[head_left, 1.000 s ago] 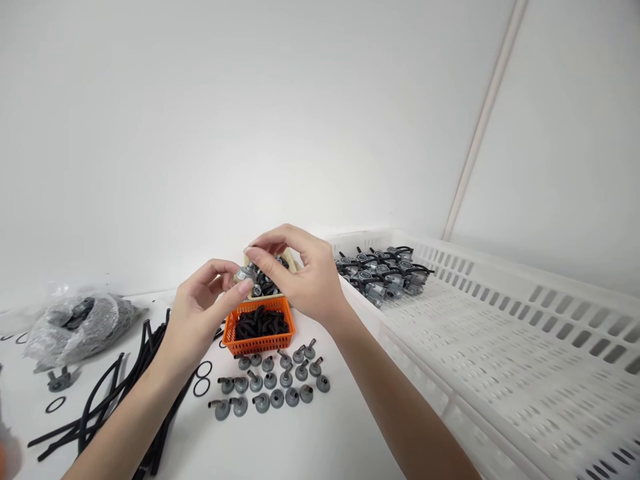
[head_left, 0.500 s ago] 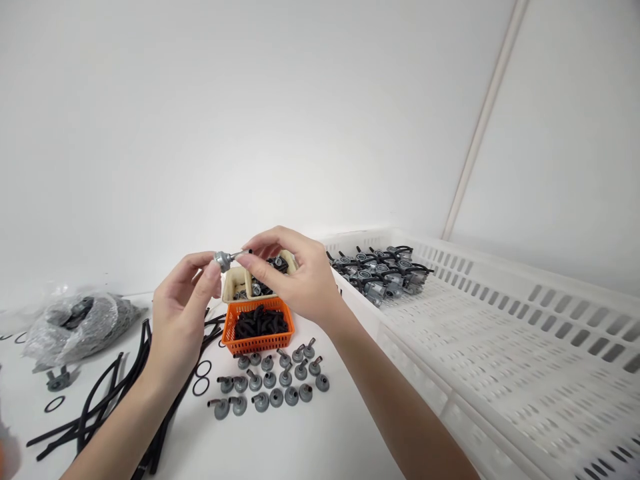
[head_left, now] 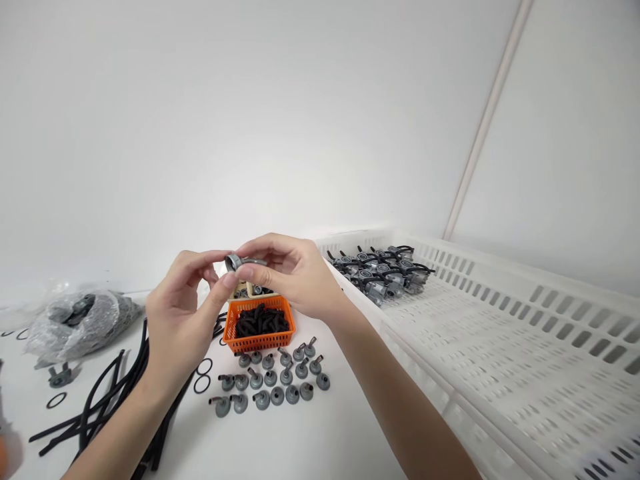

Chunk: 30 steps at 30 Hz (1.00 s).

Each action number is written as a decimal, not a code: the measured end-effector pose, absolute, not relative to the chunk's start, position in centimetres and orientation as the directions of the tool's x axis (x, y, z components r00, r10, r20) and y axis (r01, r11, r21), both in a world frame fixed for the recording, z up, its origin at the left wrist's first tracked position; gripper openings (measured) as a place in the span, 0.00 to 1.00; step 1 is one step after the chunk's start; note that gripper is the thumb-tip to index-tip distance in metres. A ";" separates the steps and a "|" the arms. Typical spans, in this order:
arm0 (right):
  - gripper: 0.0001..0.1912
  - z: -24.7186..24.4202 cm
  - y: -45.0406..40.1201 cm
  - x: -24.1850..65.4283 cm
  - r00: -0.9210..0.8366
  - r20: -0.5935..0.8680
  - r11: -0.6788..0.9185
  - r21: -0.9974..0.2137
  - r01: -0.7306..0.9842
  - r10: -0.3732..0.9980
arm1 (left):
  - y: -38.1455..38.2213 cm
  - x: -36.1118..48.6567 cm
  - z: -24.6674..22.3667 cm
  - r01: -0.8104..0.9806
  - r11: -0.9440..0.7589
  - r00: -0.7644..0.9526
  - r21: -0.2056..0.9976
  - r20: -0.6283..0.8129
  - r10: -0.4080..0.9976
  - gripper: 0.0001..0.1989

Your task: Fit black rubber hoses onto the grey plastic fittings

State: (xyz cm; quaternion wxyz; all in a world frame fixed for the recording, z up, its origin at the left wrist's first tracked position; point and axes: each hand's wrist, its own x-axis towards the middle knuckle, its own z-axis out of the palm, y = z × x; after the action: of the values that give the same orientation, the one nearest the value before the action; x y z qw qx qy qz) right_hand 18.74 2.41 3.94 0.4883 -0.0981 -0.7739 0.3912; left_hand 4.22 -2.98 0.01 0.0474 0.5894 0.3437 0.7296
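Observation:
Between both hands, above the small baskets, is a grey metal cup-shaped fitting with a thin tube (head_left: 232, 262). My left hand (head_left: 187, 300) pinches its round cup end between thumb and forefinger. From the other side my right hand (head_left: 285, 273) grips it near the tube, which points right and is partly covered by the fingers. The cup's open side is turned to the left. Below lie rows of similar grey fittings with tubes (head_left: 271, 378), and behind them an orange basket (head_left: 259, 344) holds short black hose pieces (head_left: 263, 321).
Cream bins (head_left: 240, 291) stand behind the orange basket. A large white crate (head_left: 480, 333) at right holds assembled metal parts with black hoses (head_left: 375, 270). Long black hoses (head_left: 113, 390), black rings (head_left: 202, 384) and a bubble-wrap bag of parts (head_left: 85, 327) lie left.
The fitting has turned so that its open cup shows more. My right hand has closed in around it, and both hands have shifted slightly.

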 end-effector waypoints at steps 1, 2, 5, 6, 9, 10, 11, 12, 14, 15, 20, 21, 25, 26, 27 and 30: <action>0.14 4.0 2.3 18.8 -0.502 0.674 0.665 -0.709 -0.234 0.542 | -3.0 4.2 0.0 0.342 -0.763 -0.292 0.549 0.833 0.469 0.09; 0.15 4.0 2.3 18.8 -0.500 0.668 0.656 -0.717 -0.236 0.550 | -2.9 4.2 -0.1 0.353 -0.763 -0.287 0.542 0.839 0.463 0.10; 0.17 4.0 2.2 18.8 -0.508 0.650 0.633 -0.737 -0.237 0.566 | -2.7 4.1 -0.3 0.414 -0.770 -0.273 0.485 0.873 0.403 0.12; 0.17 4.0 2.2 18.9 -0.512 0.645 0.629 -0.741 -0.237 0.567 | -2.7 4.0 -0.3 0.431 -0.776 -0.265 0.461 0.886 0.379 0.13; 0.18 4.0 2.1 18.9 -0.520 0.643 0.629 -0.740 -0.236 0.562 | -2.8 3.9 -0.4 0.428 -0.803 -0.229 0.415 0.909 0.348 0.14; 0.17 4.1 2.0 18.9 -0.519 0.646 0.635 -0.737 -0.232 0.560 | -2.8 3.8 -0.4 0.418 -0.810 -0.214 0.410 0.912 0.351 0.15; 0.17 4.1 1.9 18.9 -0.516 0.650 0.644 -0.731 -0.225 0.557 | -2.9 3.7 -0.3 0.408 -0.819 -0.199 0.404 0.915 0.352 0.15; 0.16 4.1 1.8 18.8 -0.511 0.657 0.655 -0.724 -0.218 0.555 | -3.0 3.6 -0.2 0.400 -0.826 -0.186 0.398 0.917 0.352 0.15; 0.15 4.2 1.4 18.7 -0.502 0.668 0.670 -0.711 -0.213 0.550 | -3.1 3.3 0.1 0.381 -0.836 -0.167 0.396 0.918 0.359 0.15; 0.14 4.1 1.2 18.6 -0.506 0.668 0.666 -0.712 -0.222 0.546 | -3.2 3.1 0.2 0.361 -0.841 -0.160 0.403 0.915 0.370 0.14; 0.13 4.1 0.7 18.4 -0.582 0.610 0.533 -0.781 -0.326 0.537 | -3.0 2.5 0.4 0.184 -0.867 -0.117 0.463 0.886 0.448 0.12; 0.14 4.1 0.8 18.4 -0.601 0.591 0.506 -0.796 -0.331 0.538 | -2.9 2.4 0.3 0.154 -0.873 -0.100 0.463 0.886 0.452 0.12; 0.14 4.4 1.0 18.9 -0.655 0.540 0.455 -0.831 -0.319 0.528 | -2.5 2.4 0.1 0.066 -0.892 -0.037 0.448 0.894 0.446 0.13; 0.14 4.4 1.0 19.0 -0.662 0.533 0.450 -0.836 -0.315 0.527 | -2.4 2.4 0.0 0.060 -0.892 -0.030 0.448 0.894 0.447 0.13; 0.14 4.5 1.1 19.0 -0.666 0.527 0.445 -0.840 -0.311 0.528 | -2.4 2.4 0.0 0.061 -0.891 -0.027 0.451 0.893 0.450 0.12; 0.14 4.5 1.0 19.1 -0.664 0.510 0.433 -0.851 -0.297 0.546 | -2.4 2.3 0.0 0.083 -0.875 -0.040 0.476 0.879 0.474 0.12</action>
State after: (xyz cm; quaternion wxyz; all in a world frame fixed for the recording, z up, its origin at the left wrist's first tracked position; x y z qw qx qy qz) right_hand 19.13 1.01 4.48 0.4010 -0.0836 -0.7455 0.5257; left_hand 2.34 -2.40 0.02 0.1417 0.6782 0.2054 0.6912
